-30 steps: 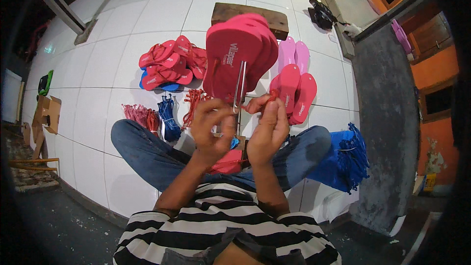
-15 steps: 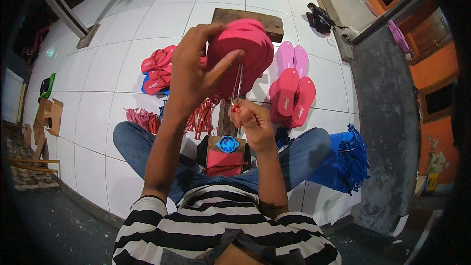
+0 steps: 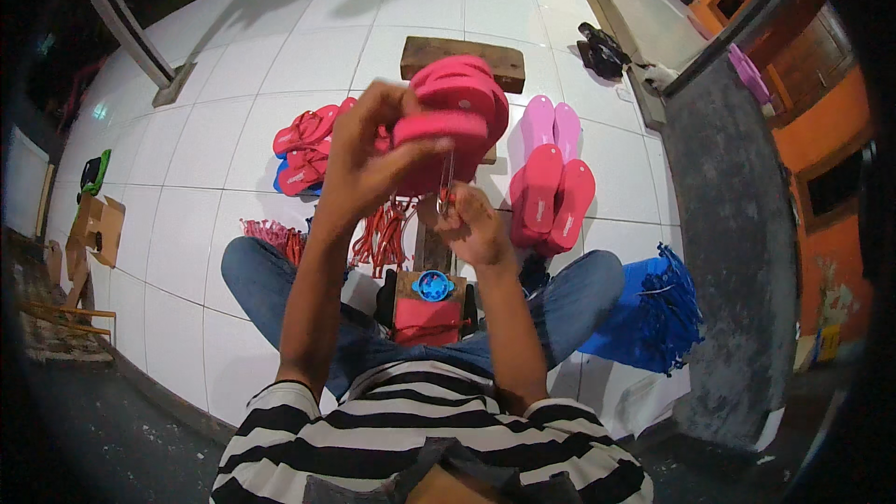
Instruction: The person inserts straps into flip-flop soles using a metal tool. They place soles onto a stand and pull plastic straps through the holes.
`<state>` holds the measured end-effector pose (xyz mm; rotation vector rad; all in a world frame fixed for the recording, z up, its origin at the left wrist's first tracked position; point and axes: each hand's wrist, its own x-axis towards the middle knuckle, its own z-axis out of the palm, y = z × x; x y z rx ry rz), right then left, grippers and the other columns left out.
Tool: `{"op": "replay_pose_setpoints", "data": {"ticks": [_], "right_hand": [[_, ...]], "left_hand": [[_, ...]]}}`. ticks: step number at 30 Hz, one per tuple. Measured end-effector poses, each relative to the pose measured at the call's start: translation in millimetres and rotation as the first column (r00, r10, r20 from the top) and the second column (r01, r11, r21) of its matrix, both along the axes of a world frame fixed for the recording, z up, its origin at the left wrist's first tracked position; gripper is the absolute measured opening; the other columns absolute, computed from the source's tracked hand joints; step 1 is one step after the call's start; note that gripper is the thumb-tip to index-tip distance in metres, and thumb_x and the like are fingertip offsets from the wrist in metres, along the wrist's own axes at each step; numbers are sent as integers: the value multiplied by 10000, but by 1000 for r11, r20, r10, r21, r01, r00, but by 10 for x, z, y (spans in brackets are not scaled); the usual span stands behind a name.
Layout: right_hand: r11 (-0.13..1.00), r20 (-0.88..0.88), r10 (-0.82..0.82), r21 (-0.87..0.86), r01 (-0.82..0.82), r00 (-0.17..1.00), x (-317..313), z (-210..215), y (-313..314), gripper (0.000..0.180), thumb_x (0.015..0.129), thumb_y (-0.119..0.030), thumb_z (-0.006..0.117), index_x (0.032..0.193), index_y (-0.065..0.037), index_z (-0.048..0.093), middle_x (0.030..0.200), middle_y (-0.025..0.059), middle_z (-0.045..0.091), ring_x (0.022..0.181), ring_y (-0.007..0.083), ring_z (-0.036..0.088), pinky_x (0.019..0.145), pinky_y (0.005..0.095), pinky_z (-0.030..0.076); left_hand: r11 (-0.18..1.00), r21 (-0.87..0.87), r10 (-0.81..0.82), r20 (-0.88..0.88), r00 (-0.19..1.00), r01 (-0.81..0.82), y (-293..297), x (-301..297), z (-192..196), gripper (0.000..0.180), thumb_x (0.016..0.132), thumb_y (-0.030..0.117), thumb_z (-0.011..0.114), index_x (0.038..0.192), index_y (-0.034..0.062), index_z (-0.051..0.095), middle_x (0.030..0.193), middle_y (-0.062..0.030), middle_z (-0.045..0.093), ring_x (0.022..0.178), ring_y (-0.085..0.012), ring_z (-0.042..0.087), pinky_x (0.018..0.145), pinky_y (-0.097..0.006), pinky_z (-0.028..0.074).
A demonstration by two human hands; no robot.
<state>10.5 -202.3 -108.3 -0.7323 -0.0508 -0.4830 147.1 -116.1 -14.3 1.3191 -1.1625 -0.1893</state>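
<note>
My left hand [image 3: 369, 145] is closed around the edge of a pink-red flip-flop sole [image 3: 439, 131], raised above the wooden block in front of me. More pink-red soles [image 3: 467, 84] show right behind it; whether they are in the same grip I cannot tell. My right hand [image 3: 478, 229] is closed just below the sole. It grips a thin, two-pronged metal tool [image 3: 447, 175] that reaches up to the sole's underside. A small red piece shows at these fingers, perhaps part of a strap. Where the tool's tip meets the sole is hidden.
Red flip-flops [image 3: 303, 145] with straps lie at left. Red straps [image 3: 383, 233] and pink straps [image 3: 271, 233] lie nearer. Red soles [image 3: 565, 205] and pink soles [image 3: 539, 121] lie right. A blue dish [image 3: 433, 286] sits between my legs; blue straps [image 3: 667, 308] lie by my right knee.
The sole in my left hand has tipped and come slightly lower. My right hand stays just below it with the metal tool, of which a shorter length shows.
</note>
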Motion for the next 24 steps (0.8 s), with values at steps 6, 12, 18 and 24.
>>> {"op": "replay_pose_setpoints", "data": {"ticks": [6, 12, 18, 24], "right_hand": [[624, -41, -586, -660, 419, 809, -253, 317, 94, 393, 962, -313, 555, 1194, 2, 519, 1102, 92, 564, 1062, 193, 522, 967, 329, 388], [611, -22, -565, -683, 400, 825, -52, 771, 121, 499, 1036, -347, 339, 1370, 18, 406, 1334, 149, 483, 1256, 230, 438, 1069, 335, 309], [646, -166, -712, -535, 544, 682, 137, 501, 384, 545, 1035, -403, 342, 1357, 25, 443, 1295, 127, 525, 1203, 197, 473, 1047, 313, 334], [587, -142, -701, -671, 453, 699, -697, 429, 982, 486, 988, -382, 445, 1242, 24, 525, 1148, 134, 591, 1051, 225, 559, 941, 321, 415]], "left_hand": [[980, -177, -154, -382, 911, 91, 29, -248, -201, 248, 866, 69, 668, 1069, 24, 533, 943, -56, 637, 890, -108, 603, 794, -251, 491], [992, -123, -62, -414, 908, 12, -34, -330, -177, 221, 923, 153, 631, 1077, 13, 558, 898, -27, 613, 802, -69, 542, 700, -222, 458], [955, -212, 91, -459, 884, -208, -5, -634, -215, 172, 927, 135, 626, 1032, 10, 572, 903, -35, 617, 827, -70, 553, 724, -223, 458], [847, -135, 478, -228, 848, -514, 404, -1055, -429, 196, 909, 184, 646, 1012, 33, 575, 919, -96, 627, 819, -253, 611, 789, -379, 486]]}}
